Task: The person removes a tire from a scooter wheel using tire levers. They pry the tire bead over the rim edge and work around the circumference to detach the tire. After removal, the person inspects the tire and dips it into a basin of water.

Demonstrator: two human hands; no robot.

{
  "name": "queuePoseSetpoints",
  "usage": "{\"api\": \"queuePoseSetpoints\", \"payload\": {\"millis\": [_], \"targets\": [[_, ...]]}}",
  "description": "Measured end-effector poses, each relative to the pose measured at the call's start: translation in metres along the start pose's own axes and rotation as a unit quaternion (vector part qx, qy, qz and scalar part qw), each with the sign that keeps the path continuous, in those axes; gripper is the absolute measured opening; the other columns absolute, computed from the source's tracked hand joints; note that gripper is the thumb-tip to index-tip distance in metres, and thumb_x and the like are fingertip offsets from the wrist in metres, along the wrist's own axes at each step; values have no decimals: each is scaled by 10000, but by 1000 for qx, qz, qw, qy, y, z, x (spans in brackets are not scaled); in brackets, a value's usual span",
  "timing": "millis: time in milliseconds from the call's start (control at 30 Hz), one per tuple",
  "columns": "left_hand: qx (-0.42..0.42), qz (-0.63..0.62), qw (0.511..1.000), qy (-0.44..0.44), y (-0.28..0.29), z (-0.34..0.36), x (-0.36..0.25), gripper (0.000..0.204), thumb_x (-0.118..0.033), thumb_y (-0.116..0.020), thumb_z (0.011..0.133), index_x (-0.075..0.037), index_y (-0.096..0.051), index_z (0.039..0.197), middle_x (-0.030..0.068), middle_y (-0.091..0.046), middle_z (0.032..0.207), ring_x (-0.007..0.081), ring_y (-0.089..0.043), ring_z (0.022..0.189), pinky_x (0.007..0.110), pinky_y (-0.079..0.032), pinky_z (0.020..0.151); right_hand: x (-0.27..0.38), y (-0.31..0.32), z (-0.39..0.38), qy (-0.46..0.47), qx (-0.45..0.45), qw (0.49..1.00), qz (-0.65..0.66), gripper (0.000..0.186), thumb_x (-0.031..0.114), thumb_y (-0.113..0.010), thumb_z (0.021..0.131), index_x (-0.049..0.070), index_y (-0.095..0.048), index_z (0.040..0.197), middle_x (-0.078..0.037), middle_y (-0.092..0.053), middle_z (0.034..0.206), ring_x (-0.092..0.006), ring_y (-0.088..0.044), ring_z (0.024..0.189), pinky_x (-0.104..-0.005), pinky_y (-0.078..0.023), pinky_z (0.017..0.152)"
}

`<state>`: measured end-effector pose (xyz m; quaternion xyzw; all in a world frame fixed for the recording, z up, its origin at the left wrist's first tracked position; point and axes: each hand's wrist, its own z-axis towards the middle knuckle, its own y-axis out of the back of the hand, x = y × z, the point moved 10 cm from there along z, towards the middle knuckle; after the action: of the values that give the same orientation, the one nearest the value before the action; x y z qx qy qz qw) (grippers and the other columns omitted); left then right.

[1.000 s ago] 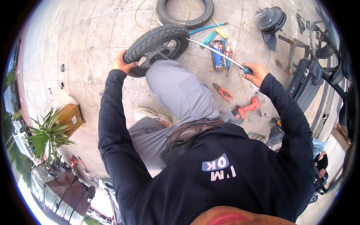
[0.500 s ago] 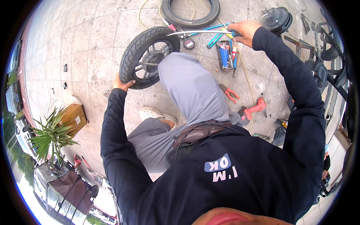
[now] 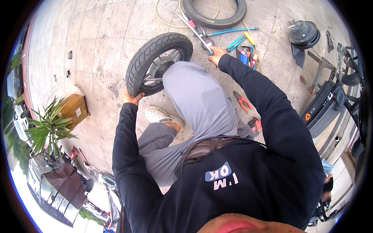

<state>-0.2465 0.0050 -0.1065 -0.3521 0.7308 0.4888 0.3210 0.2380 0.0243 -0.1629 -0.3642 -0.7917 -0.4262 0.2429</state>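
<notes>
A black tyre on a spoked dark wheel (image 3: pixel 133 66) stands tilted on the pavement against my bent knee. My left hand (image 3: pixel 134 98) is closed around the tyre's near lower edge. Gripped by its dark handle, a long metal tire lever (image 3: pixel 195 32) is in my right hand (image 3: pixel 217 55), to the right of the wheel. The lever's shaft points up and left, apart from the tyre. A thin metal rod (image 3: pixel 153 79) shows across the wheel by the hub; part of it is hidden by my leg.
A loose tyre (image 3: pixel 213 22) lies far ahead. Near it are a blue bar (image 3: pixel 233 30), teal-handled cutters (image 3: pixel 235 44) and a tool box (image 3: pixel 244 55). Red pliers (image 3: pixel 243 102) lie right of my knee. A wheel hub (image 3: pixel 304 35) and metal frames sit farther right; a potted plant (image 3: pixel 74 110) stands left.
My right hand has come left and nearer with the tire lever, whose tip has swung away from the wheel's rim to point far left. My left hand stays on the tyre.
</notes>
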Motion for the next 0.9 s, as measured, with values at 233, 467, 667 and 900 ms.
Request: {"api": "queuePoseSetpoints", "payload": {"millis": [233,467,667,900], "targets": [[-16,-30,998,56,5,-34,56,713,24,-873,655,3,-555,1293,122,-677,1218,226,-637,1105,353,-493,974,21,-64,8,140,-187,969,-82,629,156,-751,722,55,-556,1312,-205,-704,1059,-357,-666,1070,-421,-523,931],[-84,-271,942,179,4,-49,107,558,165,-733,699,-10,-609,1214,98,-696,1103,223,-665,983,363,-537,912,90,-84,92,149,153,958,190,769,297,-830,684,15,-573,1352,-196,-684,1211,-320,-647,1131,-366,-489,997],[-114,-527,827,163,-45,-59,53,494,108,-621,781,-56,-585,1246,101,-682,1115,256,-672,1019,548,-532,981,234,20,38,265,-14,960,85,1215,866,-644,684,-107,-487,1394,-299,-553,1373,-393,-505,1331,-414,-362,1154],[-119,-597,791,64,-53,-38,16,559,121,-606,778,-84,-602,1298,100,-660,1262,294,-636,1167,524,-473,1090,311,87,-35,421,59,905,22,837,673,-825,659,-7,-625,1105,-204,-681,987,-354,-673,971,-417,-525,875]]}}
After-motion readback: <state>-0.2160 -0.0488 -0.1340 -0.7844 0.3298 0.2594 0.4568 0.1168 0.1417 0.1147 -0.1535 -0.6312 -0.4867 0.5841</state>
